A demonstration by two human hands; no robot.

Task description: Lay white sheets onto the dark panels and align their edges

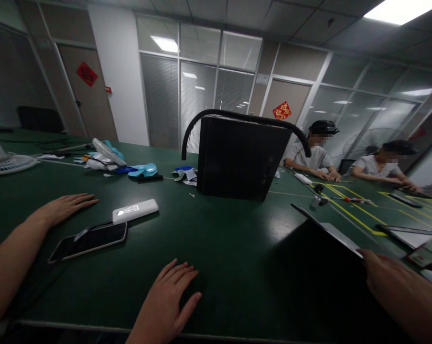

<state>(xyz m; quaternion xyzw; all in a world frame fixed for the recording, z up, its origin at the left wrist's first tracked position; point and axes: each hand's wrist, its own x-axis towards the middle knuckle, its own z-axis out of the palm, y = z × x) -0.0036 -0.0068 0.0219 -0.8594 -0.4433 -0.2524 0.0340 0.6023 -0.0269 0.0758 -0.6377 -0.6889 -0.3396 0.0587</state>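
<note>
Left hand (167,301) of the wearer lies palm down on the green table (233,291), fingers a little apart, holding nothing; it is nearer than the black box (237,160) and to its left. The right hand (390,274) grips the edge of a thin panel (340,236), which tilts over the table, nearer than the box and to its right. Also nearer than the box, well to its left, are a phone (94,241), a white device (135,211) just beyond it, and another person's hand (67,209), resting flat. Over the box's top arches a curved black tube (233,113). Left of the box lies blue and white clutter (106,155). Right of the box, farther off, 2 people (305,155) in dark caps sit at the table. Beyond the box stand 2 doors bearing red signs (282,111).
</note>
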